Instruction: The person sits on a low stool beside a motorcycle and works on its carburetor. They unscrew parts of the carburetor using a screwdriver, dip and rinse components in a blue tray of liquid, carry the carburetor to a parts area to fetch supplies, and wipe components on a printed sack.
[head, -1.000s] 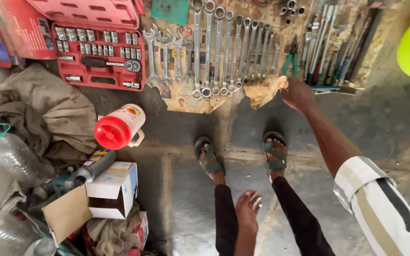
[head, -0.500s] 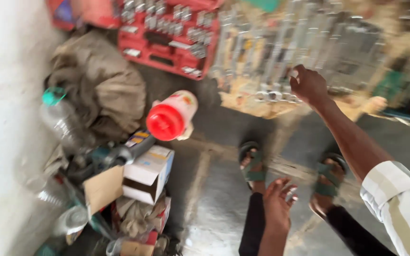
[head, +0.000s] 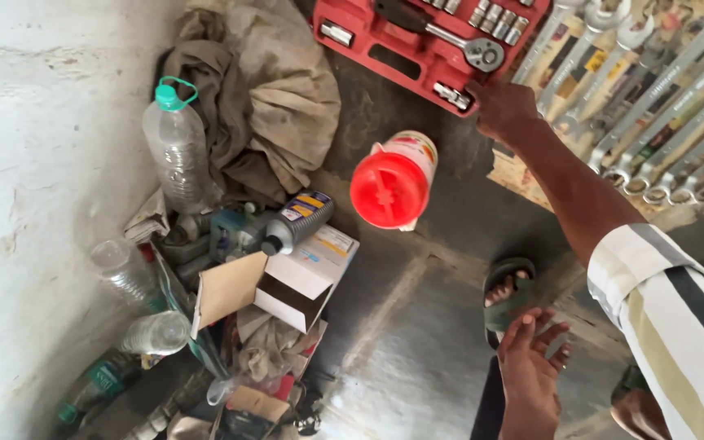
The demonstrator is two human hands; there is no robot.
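My right hand (head: pixel 503 106) reaches forward on a bare arm with a striped sleeve (head: pixel 670 310). Its curled fingers rest on the near corner of a red socket case (head: pixel 417 61), which holds a ratchet (head: pixel 450 37) and several sockets. Whether they grip the case is hidden. My left hand (head: pixel 531 367) hangs low over my leg, fingers apart, holding nothing. Just beyond it is my foot in a sandal (head: pixel 508 293). A row of several spanners (head: pixel 662 106) lies on cardboard to the right of my right hand.
A white jar with a red lid (head: pixel 391 186) stands on the concrete floor. Left of it, along the white wall (head: pixel 34 163): a brown cloth (head: pixel 270 106), clear plastic bottles (head: pixel 177 151), a dark oil bottle (head: pixel 299 222), an open carton (head: pixel 303 273).
The view has swung left and closer to the floor. My right hand moved from the spanners and rag over to the corner of the red socket case. My left hand stays low.
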